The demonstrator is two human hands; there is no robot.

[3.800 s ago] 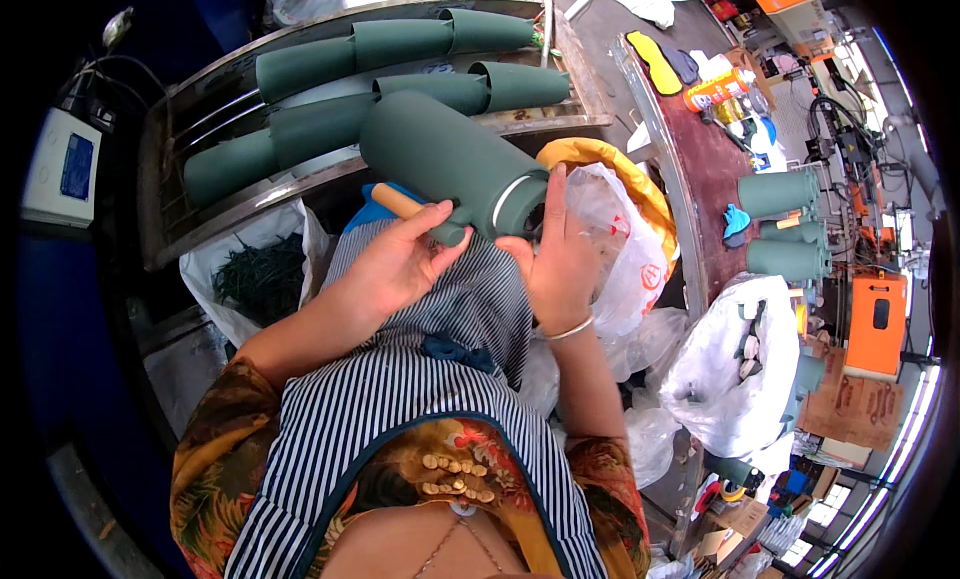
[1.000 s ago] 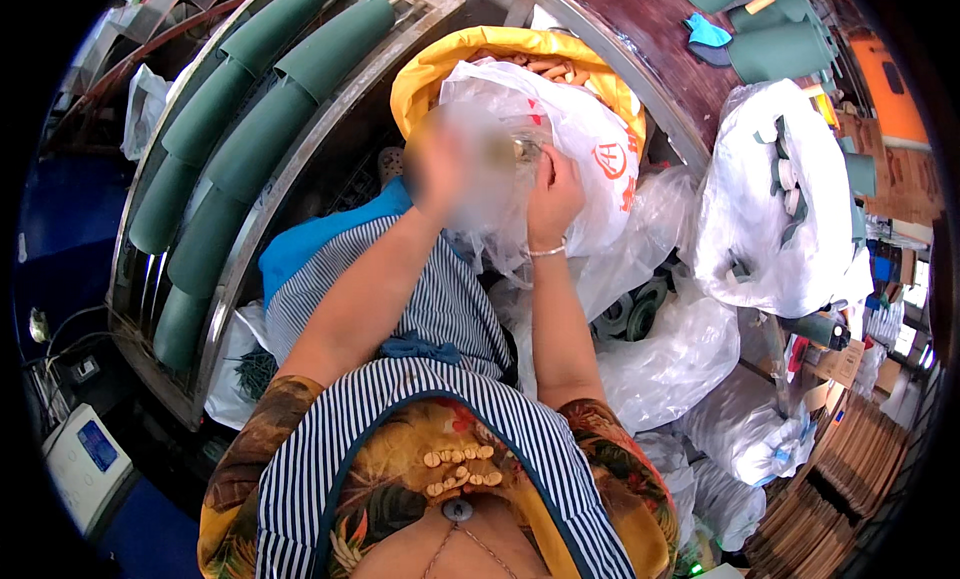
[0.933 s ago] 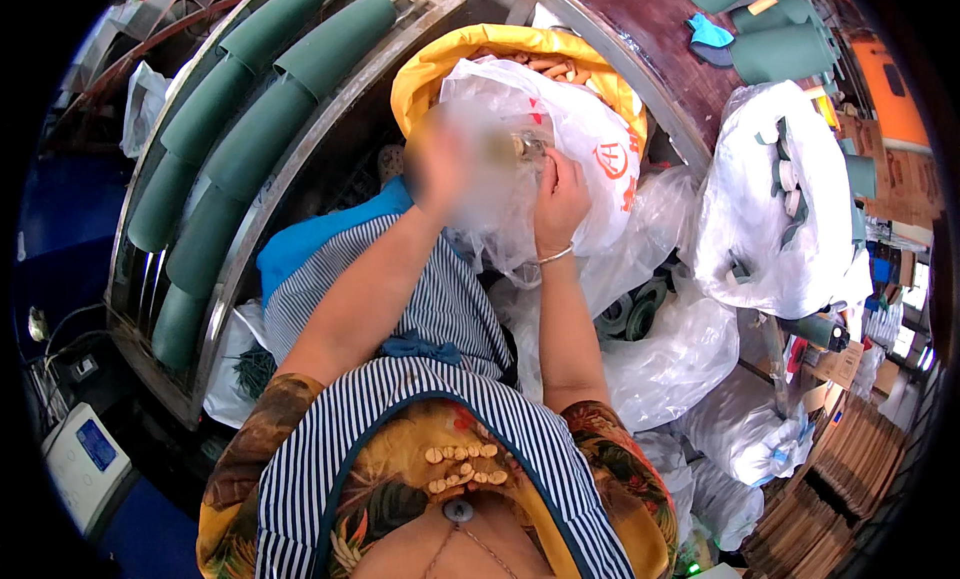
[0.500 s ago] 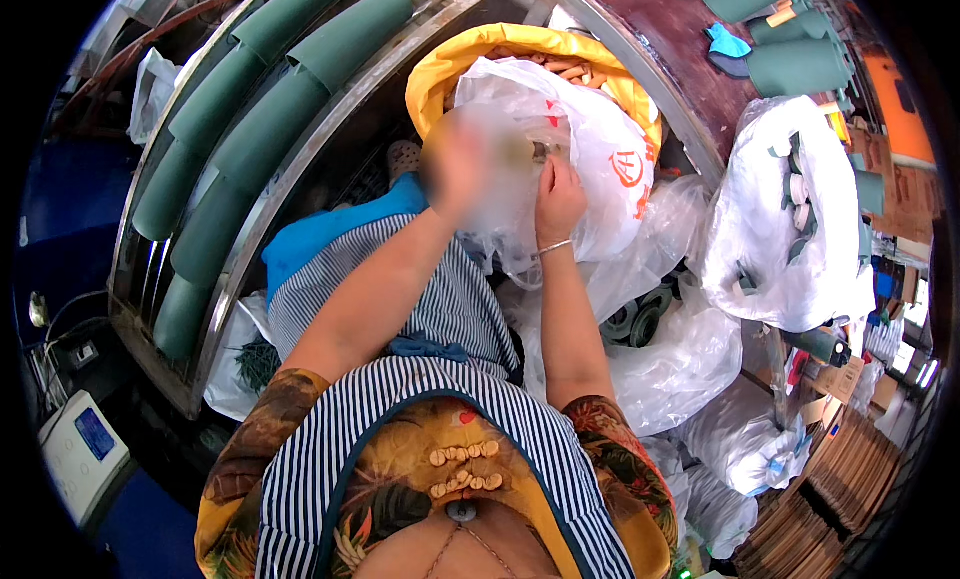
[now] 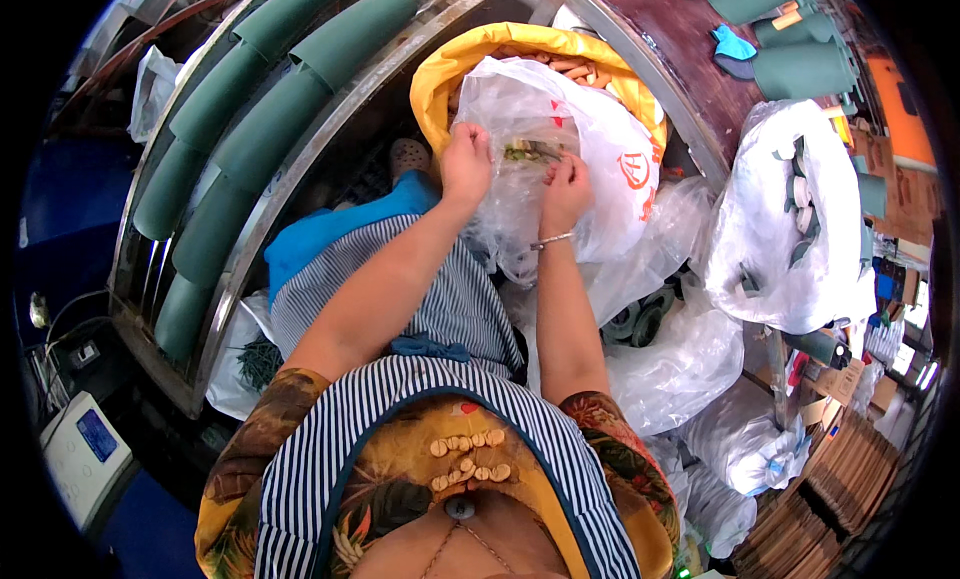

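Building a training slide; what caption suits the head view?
Left hand and right hand over a white plastic bag, with green tubes to the left.

Between the left hand (image 5: 467, 169) and the right hand (image 5: 567, 192), a thin, clear, crinkled plastic film (image 5: 548, 134) looks glossy. Just beyond them, a bright yellow round-mouthed sack (image 5: 432, 84) has a smooth, softly shiny rim. Left of the grip, dark green open-ended cylinders (image 5: 250, 129) look smooth and matt, above a scuffed, dull grey metal rack frame (image 5: 262, 217). Nearer than the grip, a blue-and-white striped cloth apron (image 5: 400, 419) is matt. Beyond and to the right, a dark red-brown flat tabletop (image 5: 668, 29) is smooth, faintly glossy.
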